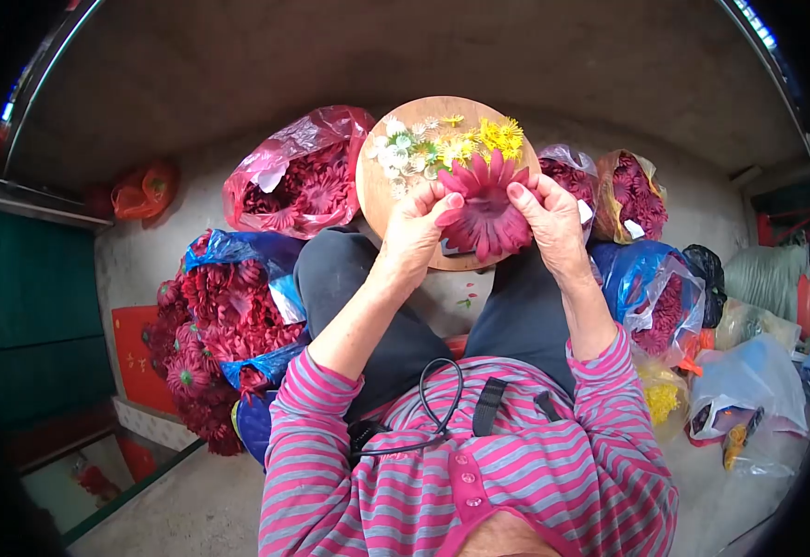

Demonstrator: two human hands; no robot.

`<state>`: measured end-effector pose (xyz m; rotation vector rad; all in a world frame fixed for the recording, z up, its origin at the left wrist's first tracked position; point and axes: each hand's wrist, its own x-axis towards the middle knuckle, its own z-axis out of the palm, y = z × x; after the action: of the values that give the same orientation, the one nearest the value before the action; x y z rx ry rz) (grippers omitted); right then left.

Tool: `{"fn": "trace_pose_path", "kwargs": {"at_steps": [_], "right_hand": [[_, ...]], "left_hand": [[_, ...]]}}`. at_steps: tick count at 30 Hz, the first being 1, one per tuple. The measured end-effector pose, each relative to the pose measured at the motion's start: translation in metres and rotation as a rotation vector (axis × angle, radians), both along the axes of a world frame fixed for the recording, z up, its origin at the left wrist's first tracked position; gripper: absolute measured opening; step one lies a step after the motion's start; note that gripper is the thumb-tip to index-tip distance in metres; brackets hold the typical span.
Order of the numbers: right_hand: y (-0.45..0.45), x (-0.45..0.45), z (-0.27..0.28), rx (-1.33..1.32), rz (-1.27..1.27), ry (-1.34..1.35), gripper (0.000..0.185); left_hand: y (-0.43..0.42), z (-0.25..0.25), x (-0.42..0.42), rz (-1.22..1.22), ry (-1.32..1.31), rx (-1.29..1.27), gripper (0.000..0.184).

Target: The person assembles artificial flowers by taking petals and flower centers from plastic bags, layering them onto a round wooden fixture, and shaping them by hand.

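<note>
Between my two hands is a dark red fabric flower head [486, 218], its petals spread out above the round wooden board [380, 212]. The fingers of my left hand [414, 223] pinch its left edge. On the opposite edge, the thumb and fingers of my right hand [550, 218] grip the petals. Behind the flower, small yellow flower pieces [502, 137] lie on the board's far right part. White and pale green pieces [403, 153] are scattered on its far left part. The flower and my hands hide the middle of the board.
A pink bag of red petals [307, 172] stands left of the board. Nearer on the left, a blue bag [238, 306] overflows with red flowers. More bags [635, 195] stand at right, with a blue one [641, 283] by my knee. A yellow-filled bag [662, 399] lies lower right.
</note>
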<state>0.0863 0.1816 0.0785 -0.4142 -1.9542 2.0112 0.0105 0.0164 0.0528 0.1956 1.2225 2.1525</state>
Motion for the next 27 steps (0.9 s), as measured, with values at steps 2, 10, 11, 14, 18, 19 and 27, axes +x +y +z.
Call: {"fn": "trace_pose_path", "kwargs": {"at_steps": [2, 10, 11, 14, 18, 19, 27], "right_hand": [[0.003, -0.002, -0.003, -0.019, 0.014, -0.036, 0.015], [0.008, -0.007, -0.009, -0.023, -0.005, 0.012, 0.017], [0.009, -0.008, -0.012, -0.021, -0.003, 0.010, 0.017], [0.011, -0.007, -0.021, -0.018, 0.003, 0.002, 0.017], [0.010, -0.003, -0.029, -0.005, -0.006, -0.113, 0.020], [0.011, -0.003, -0.028, -0.004, -0.004, -0.114, 0.020], [-0.006, -0.005, 0.000, 1.041, -0.032, 0.279, 0.037]], "left_hand": [[0.002, -0.005, -0.002, 0.010, -0.010, -0.020, 0.010], [0.005, -0.002, -0.002, 0.038, 0.031, 0.005, 0.010], [0.007, -0.004, -0.002, 0.040, 0.038, -0.001, 0.010], [0.008, -0.015, -0.001, 0.048, 0.047, -0.011, 0.010], [0.005, -0.032, -0.002, 0.026, 0.117, -0.088, 0.012], [0.005, -0.027, -0.001, 0.028, 0.116, -0.087, 0.012], [-0.002, -0.002, 0.007, 0.534, 1.079, -0.516, 0.016]]}}
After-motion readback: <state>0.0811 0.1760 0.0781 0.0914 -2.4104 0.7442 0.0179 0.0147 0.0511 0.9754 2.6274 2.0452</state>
